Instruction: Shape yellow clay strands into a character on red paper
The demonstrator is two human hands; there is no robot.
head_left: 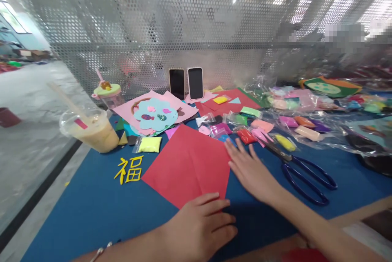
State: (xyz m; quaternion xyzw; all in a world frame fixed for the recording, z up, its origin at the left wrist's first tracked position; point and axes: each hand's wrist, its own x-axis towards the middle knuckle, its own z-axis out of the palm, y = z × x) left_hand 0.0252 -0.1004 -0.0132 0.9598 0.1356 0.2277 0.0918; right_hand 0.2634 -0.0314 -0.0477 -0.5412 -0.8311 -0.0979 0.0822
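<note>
A red square of paper point(186, 164) lies on the blue table mat point(92, 209), creased down its middle. My left hand point(200, 227) rests flat at the sheet's near corner, fingers stretched out and touching the paper. My right hand point(249, 170) lies flat on the mat at the sheet's right edge, fingers spread toward its upper right corner. Neither hand holds anything.
Dark blue scissors point(301, 170) lie right of my right hand. Small bags of coloured clay point(260, 125) and coloured paper sheets point(156, 113) crowd the back. A lidded drink cup point(92, 129), a yellow character cut-out point(129, 169) and two upright phones point(186, 83) stand before a perforated metal screen.
</note>
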